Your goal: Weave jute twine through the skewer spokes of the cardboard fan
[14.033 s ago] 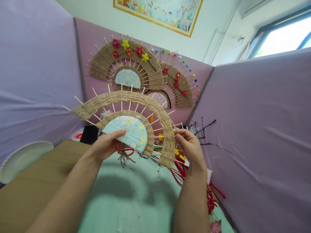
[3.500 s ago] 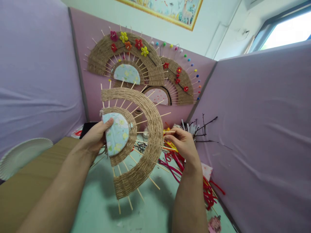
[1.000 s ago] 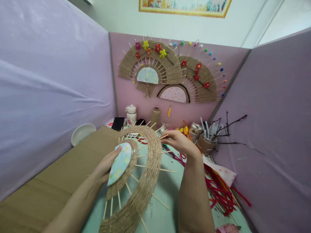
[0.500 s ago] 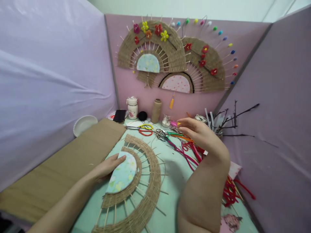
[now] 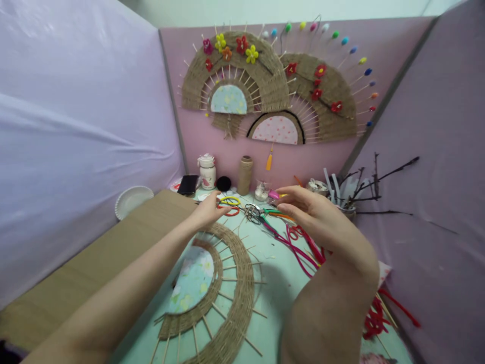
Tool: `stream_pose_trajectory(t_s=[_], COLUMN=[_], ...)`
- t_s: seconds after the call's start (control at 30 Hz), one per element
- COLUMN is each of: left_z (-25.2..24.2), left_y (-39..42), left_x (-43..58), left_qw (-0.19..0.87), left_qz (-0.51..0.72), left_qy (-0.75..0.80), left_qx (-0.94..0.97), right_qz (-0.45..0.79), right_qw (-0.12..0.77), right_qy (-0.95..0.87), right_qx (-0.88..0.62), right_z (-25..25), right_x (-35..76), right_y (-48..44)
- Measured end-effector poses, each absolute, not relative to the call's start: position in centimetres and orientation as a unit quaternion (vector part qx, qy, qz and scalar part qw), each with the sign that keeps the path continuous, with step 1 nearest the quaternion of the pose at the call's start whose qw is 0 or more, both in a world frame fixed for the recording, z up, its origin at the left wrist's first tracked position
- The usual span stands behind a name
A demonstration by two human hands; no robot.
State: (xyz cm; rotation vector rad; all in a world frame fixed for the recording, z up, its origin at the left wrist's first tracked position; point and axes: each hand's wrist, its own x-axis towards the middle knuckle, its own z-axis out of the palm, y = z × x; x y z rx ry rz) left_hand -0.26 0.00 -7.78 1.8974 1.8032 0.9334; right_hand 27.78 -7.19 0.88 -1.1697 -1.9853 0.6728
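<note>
My left hand (image 5: 210,211) reaches over the far end of a woven twine fan (image 5: 242,275). Its thumb and fingers are apart, beside the yellow and red handles of scissors (image 5: 229,201); I see nothing held in it. The half-ring fan lies on the table, with thin sticks radiating outward and a light blue flowered cloth half-circle (image 5: 194,280) at its centre. Raised above the tools on the right, my right hand (image 5: 312,210) has curved fingers with a gap between thumb and forefinger, and nothing visible in them.
Pliers with green and pink handles (image 5: 271,225) lie among red strips. Behind stand a twine spool (image 5: 245,174) and a white bottle (image 5: 207,172). Cardboard (image 5: 94,263) covers the left side. Dark twigs (image 5: 375,177) stick out at right. Decorated fans (image 5: 273,86) hang on the pink panel.
My left hand has let go of the fan's cloth centre and moved forward to the scissors. My right hand has stayed nearly in place. The view has shifted slightly.
</note>
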Motion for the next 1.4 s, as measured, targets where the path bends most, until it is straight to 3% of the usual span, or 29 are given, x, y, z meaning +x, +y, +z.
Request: stream_pose_trajectory(t_s=[0.27, 0.57, 0.83, 0.93, 1.07, 1.23, 1.3, 1.4], left_z=[-8.9, -7.2, -6.0, -5.0, -2.9, -0.2, 0.4, 0.6], left_y=[12.7, 17.5, 13.4, 9.8, 4.3, -0.5, -1.3, -1.8], left_x=[6.1, 7.4, 4.1, 3.2, 2.2, 0.5, -0.2, -1.0], left_qw=[0.141, 0.126, 0.108, 0.116, 0.229, 0.290, 0.360, 0.421], left_qz=[0.420, 0.454, 0.533, 0.582, 0.715, 0.774, 0.769, 0.759], left_qy=[0.628, 0.568, 0.541, 0.505, 0.317, 0.281, 0.267, 0.252], left_qx=[0.640, 0.675, 0.642, 0.627, 0.580, 0.488, 0.456, 0.429], right_qz=[0.258, 0.267, 0.263, 0.241, 0.182, 0.136, 0.161, 0.266], right_qw=[0.365, 0.346, 0.327, 0.372, 0.506, 0.626, 0.638, 0.586], right_qy=[-0.766, -0.777, -0.796, -0.782, -0.715, -0.632, -0.621, -0.651], right_qx=[-0.461, -0.453, -0.437, -0.438, -0.447, -0.436, -0.425, -0.401], right_z=[1.9, 1.4, 1.8, 1.5, 0.7, 0.1, 0.0, -0.1], right_x=[27.6, 27.0, 25.3, 24.5, 23.8, 23.9, 24.0, 23.5], right_y=[-8.0, -7.1, -7.0, -6.4, -4.7, -3.2, -3.2, -3.6])
